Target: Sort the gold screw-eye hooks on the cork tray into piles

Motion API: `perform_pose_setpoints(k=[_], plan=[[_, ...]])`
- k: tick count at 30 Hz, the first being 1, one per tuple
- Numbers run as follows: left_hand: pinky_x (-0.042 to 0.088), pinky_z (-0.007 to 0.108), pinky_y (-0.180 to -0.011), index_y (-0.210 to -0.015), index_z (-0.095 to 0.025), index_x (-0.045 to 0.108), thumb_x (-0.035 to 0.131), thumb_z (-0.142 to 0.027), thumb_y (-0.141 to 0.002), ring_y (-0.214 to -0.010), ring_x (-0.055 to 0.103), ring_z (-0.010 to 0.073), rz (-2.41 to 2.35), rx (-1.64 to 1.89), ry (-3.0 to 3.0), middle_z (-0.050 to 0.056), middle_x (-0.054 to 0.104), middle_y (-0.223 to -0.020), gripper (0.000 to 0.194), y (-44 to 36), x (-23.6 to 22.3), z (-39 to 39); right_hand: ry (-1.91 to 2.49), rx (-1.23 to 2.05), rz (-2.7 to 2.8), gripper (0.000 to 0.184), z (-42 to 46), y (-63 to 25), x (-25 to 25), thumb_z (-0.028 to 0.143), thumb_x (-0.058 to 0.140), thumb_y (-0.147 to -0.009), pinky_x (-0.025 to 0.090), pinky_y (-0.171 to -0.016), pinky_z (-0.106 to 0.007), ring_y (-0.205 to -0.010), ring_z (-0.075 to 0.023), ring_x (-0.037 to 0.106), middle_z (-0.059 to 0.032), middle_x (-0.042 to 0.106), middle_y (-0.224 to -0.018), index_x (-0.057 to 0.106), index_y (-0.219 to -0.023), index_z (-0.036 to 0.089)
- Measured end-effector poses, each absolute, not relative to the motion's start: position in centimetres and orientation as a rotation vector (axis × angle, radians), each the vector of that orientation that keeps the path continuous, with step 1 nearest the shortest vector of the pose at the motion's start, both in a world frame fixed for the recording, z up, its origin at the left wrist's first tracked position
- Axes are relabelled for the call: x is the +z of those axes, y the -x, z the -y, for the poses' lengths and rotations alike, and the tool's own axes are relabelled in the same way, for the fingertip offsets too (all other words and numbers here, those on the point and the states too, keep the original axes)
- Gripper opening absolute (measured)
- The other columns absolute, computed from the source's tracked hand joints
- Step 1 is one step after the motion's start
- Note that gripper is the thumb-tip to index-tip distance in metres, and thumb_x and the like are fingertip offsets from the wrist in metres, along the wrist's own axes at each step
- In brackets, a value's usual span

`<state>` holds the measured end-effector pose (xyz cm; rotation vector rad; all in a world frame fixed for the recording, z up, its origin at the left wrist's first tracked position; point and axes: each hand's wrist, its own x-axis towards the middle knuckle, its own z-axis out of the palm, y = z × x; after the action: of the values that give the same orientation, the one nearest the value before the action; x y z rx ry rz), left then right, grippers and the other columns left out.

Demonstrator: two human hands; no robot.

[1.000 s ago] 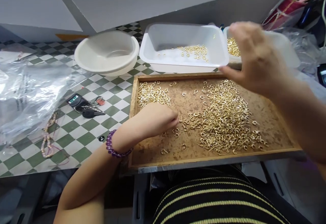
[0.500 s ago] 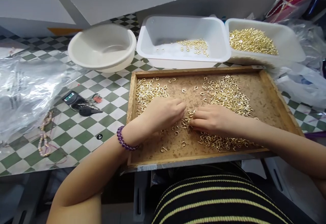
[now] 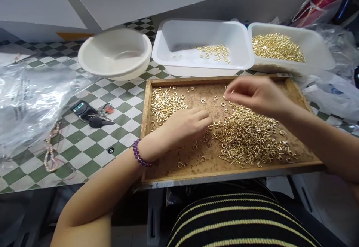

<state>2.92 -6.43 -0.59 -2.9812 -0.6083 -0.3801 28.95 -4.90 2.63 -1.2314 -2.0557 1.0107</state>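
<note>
A shallow wooden tray (image 3: 179,177) holds small gold S-shaped hooks in two heaps: a smaller heap (image 3: 165,104) at the left and a larger heap (image 3: 249,138) at the right. Between them, with its palm turned down, my left hand (image 3: 193,123) rests low over a few scattered hooks; its fingers are curled and its fingertips are hidden. My right hand (image 3: 252,93) is raised above the back of the larger heap, thumb and fingers pinched together and slightly blurred. Whatever may be in that pinch is too small to make out.
Behind the tray stand a round white bowl (image 3: 117,71), a white tub (image 3: 202,69) with some gold pieces, and another tub (image 3: 319,52) heaped with gold pieces. Keys with a black fob (image 3: 84,111), a beaded strand (image 3: 50,153) and plastic bags (image 3: 30,104) lie on the checkered cloth.
My right hand has lifted from the middle of the tray and moved back and to the right, uncovering the larger heap. My left hand has shifted slightly right.
</note>
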Motion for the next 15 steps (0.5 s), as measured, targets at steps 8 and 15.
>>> perform_pose_setpoints(k=[8,15], plan=[[0.056,0.047,-0.118,-0.143,-0.029,0.059,0.049,-0.037,-0.104,-0.142,0.056,0.0252,0.279,-0.104,3.326,-0.004,0.058,-0.153,0.041,-2.9,-0.1,7.1,1.342,0.552,2.029,0.051,3.4,-30.9,2.9,0.036,0.065,-0.094,0.039,-0.058,-0.025,-0.064,-0.0081,0.053,-0.0036,0.066,-0.085,0.060,-0.137,0.010],[0.064,0.038,-0.106,-0.120,-0.021,0.073,0.052,-0.031,-0.101,-0.125,0.068,0.0215,0.324,-0.383,3.167,0.003,0.071,-0.136,0.030,-2.7,-0.1,6.7,1.031,0.537,2.400,0.024,7.5,-30.8,1.8,0.036,0.060,-0.102,0.045,-0.063,-0.023,-0.064,-0.0062,0.058,-0.0016,0.073,-0.087,0.075,-0.107,0.019]])
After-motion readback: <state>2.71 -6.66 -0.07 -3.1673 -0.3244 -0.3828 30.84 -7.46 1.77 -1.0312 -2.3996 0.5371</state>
